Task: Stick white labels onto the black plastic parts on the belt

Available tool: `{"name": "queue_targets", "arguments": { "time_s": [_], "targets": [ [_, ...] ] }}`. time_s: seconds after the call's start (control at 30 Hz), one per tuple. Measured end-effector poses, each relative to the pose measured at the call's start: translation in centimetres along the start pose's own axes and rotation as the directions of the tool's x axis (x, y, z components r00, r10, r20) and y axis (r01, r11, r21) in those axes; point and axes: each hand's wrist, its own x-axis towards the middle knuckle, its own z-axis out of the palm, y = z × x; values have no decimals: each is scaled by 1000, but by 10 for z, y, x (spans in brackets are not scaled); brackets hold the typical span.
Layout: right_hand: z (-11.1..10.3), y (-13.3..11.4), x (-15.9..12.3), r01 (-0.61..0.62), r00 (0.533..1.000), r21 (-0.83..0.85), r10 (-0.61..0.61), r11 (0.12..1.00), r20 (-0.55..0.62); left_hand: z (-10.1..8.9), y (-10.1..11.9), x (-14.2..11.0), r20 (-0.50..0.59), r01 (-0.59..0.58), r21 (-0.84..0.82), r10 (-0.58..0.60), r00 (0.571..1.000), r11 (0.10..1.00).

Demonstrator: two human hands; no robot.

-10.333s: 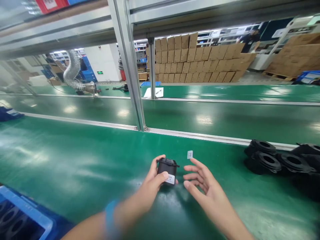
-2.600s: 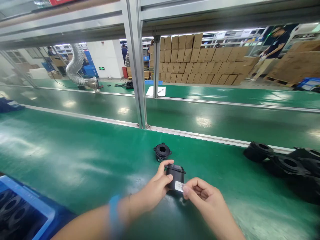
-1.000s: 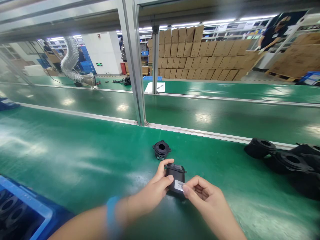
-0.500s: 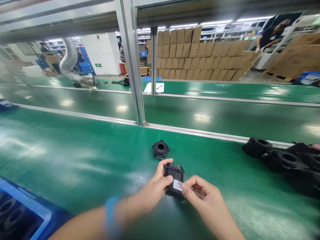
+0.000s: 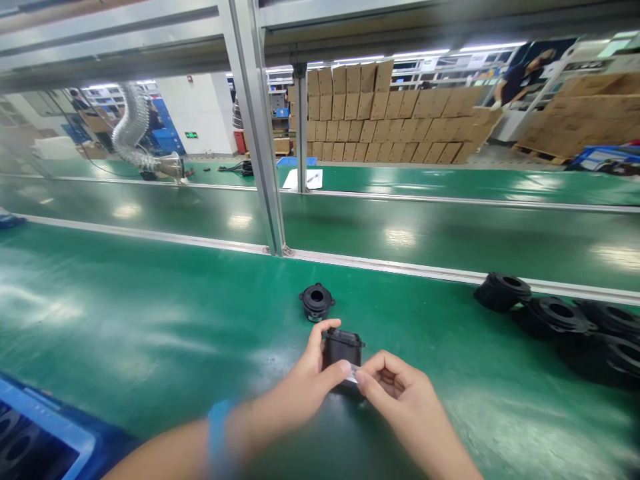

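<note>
A small black plastic housing [image 5: 342, 344] stands on the green belt [image 5: 150, 320] in front of me. My left hand [image 5: 307, 387] is wrapped round its left side, thumb pressed over a white label [image 5: 352, 376] on its front. My right hand [image 5: 397, 393] is curled, its fingertips pinched against the same label from the right. A second black round part [image 5: 317, 301] with a hole in its top sits on the belt just beyond the housing, untouched.
A pile of several black ring-shaped parts [image 5: 555, 317] lies at the right. A blue bin [image 5: 45, 437] with more black parts is at the lower left. A metal post [image 5: 255, 127] rises behind the near belt. Stacked cardboard boxes [image 5: 390, 113] and a person [image 5: 520, 77] stand far back.
My left thumb has slid over the label, covering most of it. Both hands stay on the housing. The view has shifted slightly.
</note>
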Motion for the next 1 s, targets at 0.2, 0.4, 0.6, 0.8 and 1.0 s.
{"name": "queue_targets", "arguments": {
  "time_s": [0.2,0.4,0.6,0.8,1.0],
  "targets": [
    [-2,8,2,15,1000,14,-15,1000,-11,-2,-2,0,-23,-40,15,40,999,999],
    [-20,15,10,88,975,-88,-104,992,-198,-1,5,0,-63,-55,-149,46,997,987],
    [-18,4,11,283,959,-204,-279,937,47,5,10,-2,-30,-40,-309,32,999,950],
    [-16,5,9,322,944,-259,-288,911,159,7,15,-2,9,-30,-377,36,999,926],
    [-11,22,12,500,865,-350,-478,792,154,11,7,-3,-54,32,-320,-52,997,947]
  ]
}}
